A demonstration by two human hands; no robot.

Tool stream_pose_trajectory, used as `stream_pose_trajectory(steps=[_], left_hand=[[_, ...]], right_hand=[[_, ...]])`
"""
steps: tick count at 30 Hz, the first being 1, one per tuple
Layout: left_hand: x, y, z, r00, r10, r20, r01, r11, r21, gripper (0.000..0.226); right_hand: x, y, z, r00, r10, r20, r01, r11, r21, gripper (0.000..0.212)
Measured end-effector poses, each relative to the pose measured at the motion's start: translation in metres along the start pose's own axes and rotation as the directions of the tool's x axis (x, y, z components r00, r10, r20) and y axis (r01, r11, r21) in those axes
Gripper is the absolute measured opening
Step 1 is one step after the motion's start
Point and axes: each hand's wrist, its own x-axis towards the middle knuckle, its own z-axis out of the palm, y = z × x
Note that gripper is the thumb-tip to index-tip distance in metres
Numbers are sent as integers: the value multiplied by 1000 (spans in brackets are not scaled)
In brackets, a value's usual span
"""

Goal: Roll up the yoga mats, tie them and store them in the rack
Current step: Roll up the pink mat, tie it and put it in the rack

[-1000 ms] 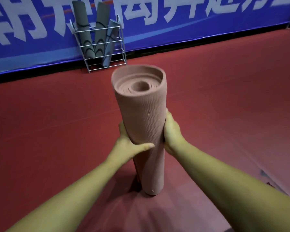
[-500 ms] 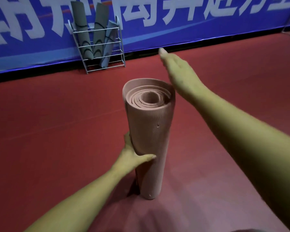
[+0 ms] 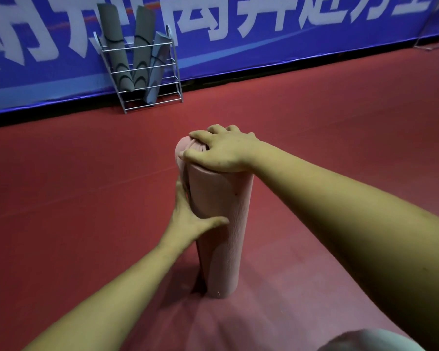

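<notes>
- Right hand has dropped from mid-air onto the top of the pink rolled yoga mat, fingers spread flat. I'd guess it is tamping the coils level.
- Far left, the wire rack holds three grey rolled mats, leaning upright.
- Left hand braces the roll's side with fingers straight and thumb splayed, likely pinning the loose edge.
- The pink mat stands upright on the red floor, no tie visible, well apart from the rack.
</notes>
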Motion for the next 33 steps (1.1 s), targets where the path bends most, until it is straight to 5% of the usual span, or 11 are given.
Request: stream_pose_trajectory(steps=[9, 14, 22, 24, 26, 28, 30, 33], left_hand=[[-1, 37, 21, 995, 61, -72, -61, 998, 0, 127], [11, 58, 58, 992, 117, 46, -118, 993, 22, 133], [12, 105, 177, 949, 253, 190, -295, 925, 239, 132], [8, 111, 214, 932, 279, 231, -341, 892, 298, 133], [6, 116, 250, 919, 290, 265, -373, 857, 355, 132], [7, 118, 281, 913, 295, 281, -391, 829, 400, 132], [8, 118, 308, 905, 295, 308, -410, 800, 438, 132], [7, 113, 341, 882, 299, 364, -452, 756, 473, 134]], right_hand=[[-12, 24, 3, 985, -7, -172, 34, 988, 149, 56], [-16, 79, -6, 992, 73, -98, -53, 981, 186, 58], [-82, 234, 3, 941, 223, -255, -8, 768, 640, 33], [-101, 283, 18, 871, 431, -236, -40, 542, 840, 39], [-119, 333, 40, 706, 694, -145, -3, 207, 978, 46], [-139, 384, 77, 511, 860, -20, 3, 21, 1000, 48], [-161, 427, 132, 377, 925, 36, -159, 26, 987, 41], [-189, 475, 231, 372, 926, 56, -563, 177, 807, 32]])
